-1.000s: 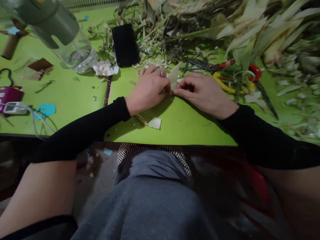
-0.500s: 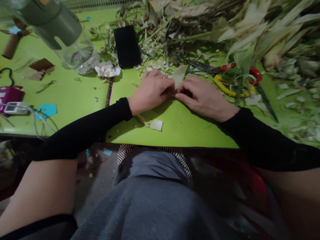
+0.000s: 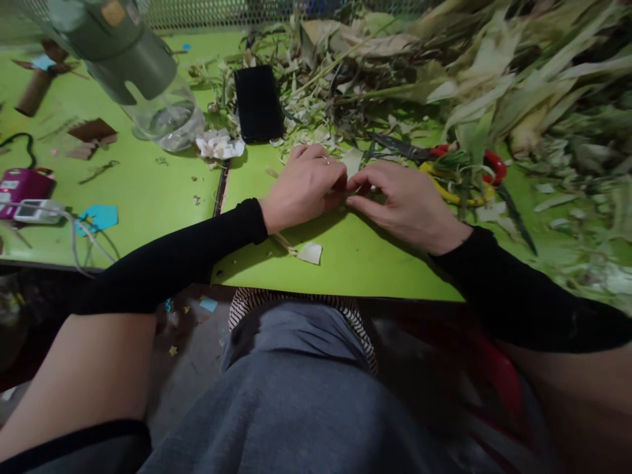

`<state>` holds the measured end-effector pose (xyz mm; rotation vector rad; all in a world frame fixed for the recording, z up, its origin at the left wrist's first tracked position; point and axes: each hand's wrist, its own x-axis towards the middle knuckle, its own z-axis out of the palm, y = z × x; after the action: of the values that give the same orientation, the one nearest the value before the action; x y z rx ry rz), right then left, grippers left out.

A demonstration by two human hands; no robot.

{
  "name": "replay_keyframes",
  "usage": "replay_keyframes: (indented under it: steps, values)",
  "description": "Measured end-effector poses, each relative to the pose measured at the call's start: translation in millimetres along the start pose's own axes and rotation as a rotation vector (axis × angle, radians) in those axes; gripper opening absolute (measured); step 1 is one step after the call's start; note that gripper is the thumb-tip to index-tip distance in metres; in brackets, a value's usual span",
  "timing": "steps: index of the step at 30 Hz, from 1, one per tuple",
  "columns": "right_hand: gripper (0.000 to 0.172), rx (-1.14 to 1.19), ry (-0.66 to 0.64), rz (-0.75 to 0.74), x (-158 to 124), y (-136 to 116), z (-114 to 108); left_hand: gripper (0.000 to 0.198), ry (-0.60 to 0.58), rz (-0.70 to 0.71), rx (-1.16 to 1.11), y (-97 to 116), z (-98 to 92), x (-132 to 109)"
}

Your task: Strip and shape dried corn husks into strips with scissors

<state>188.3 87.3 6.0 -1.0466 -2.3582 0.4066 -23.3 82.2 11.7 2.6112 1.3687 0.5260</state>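
**A:** ok so where's that pale husk piece?
**B:** right of the smartphone and a bit closer to the person, sticking up behind the fingertips of both hands. Its lower end is hidden.

**A:** and the hands themselves?
**B:** left hand, the one with the ring, is nearest the phone, just on the person's side of it, fingers bent in. Right hand is further right of the phone, thumb and index tips close to each other and right up against the left fingers. Honestly can't tell whether either one is clamped on the husk, the tips cover it.

**A:** what else is on the tabletop?
**B:** quite the mess lol. Scissors with red and yellow handles well to the right of the phone, near the right hand. Big heap of corn husks right of the phone too, spreading far. Water bottle left of it, crumpled white scraps just beside its near left corner. Small pale scrap on the person's side of it, near the edge.
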Motion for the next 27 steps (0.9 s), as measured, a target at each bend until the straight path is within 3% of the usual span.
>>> replay_keyframes:
  steps: [12,18,24,27]
  values:
    - [0.006,-0.102,0.057,-0.037,-5.8,-11.4,-0.2,0.010,-0.035,-0.001,-0.212,3.8,-15.2,0.1]
    - [0.010,-0.111,0.156,-0.015,-8.9,-20.0,-5.5,0.021,0.106,0.028,-0.070,12.6,-21.7,-0.3]
    - [0.008,-0.122,0.334,-0.035,13.5,-31.9,-28.3,0.033,0.269,0.018,0.087,18.9,-53.8,8.4]
    - [0.009,-0.134,0.403,-0.090,24.3,-32.7,-30.1,0.026,0.290,-0.015,-0.097,13.9,-56.6,10.4]
